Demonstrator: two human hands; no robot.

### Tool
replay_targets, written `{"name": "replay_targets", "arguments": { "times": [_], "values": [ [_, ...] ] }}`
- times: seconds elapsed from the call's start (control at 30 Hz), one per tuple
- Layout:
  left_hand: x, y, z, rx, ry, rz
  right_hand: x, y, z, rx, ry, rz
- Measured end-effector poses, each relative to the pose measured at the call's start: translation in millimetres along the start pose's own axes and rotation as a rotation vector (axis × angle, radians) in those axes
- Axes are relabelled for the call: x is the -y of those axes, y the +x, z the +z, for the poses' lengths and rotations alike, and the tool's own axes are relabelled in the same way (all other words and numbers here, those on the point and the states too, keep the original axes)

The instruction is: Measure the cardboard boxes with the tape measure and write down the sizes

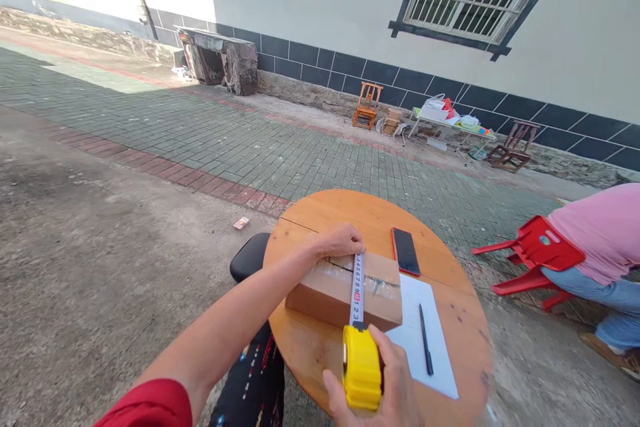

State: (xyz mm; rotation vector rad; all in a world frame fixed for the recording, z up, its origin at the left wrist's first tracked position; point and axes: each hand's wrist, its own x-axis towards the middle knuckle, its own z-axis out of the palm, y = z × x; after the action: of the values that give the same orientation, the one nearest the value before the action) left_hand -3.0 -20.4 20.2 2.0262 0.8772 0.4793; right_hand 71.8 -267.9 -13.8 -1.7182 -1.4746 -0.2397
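Note:
A closed cardboard box (320,297) with clear tape along its top lies on the round wooden table (450,310). Across the box top runs the white blade of a yellow tape measure (364,368). My right hand (395,383) is wrapped round the yellow case at the near side of the box. At the far edge, the fingers of my left hand (343,240) are closed on the blade's end. Right of the box rest a sheet of white paper (407,333) with a black pen (425,340) on it, and a phone (405,251) with a red edge.
To the right, a person in a pink top (600,233) sits on a red plastic chair (545,247). A black seat (249,257) shows left of the table. Along the wall stand wooden chairs (367,105) and a folding table with bags (440,113).

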Motion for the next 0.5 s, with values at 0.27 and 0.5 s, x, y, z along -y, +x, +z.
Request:
{"name": "replay_targets", "arguments": {
  "times": [0.27,0.5],
  "values": [
    [-0.7,0.3,0.1,-0.009,-0.002,-0.007,1.4,-0.2,2.9,0.003,-0.026,0.004],
    [0.4,0.9,-0.8,-0.005,0.003,0.001,0.0,-1.1,0.3,0.014,-0.059,0.013]
  ]
}}
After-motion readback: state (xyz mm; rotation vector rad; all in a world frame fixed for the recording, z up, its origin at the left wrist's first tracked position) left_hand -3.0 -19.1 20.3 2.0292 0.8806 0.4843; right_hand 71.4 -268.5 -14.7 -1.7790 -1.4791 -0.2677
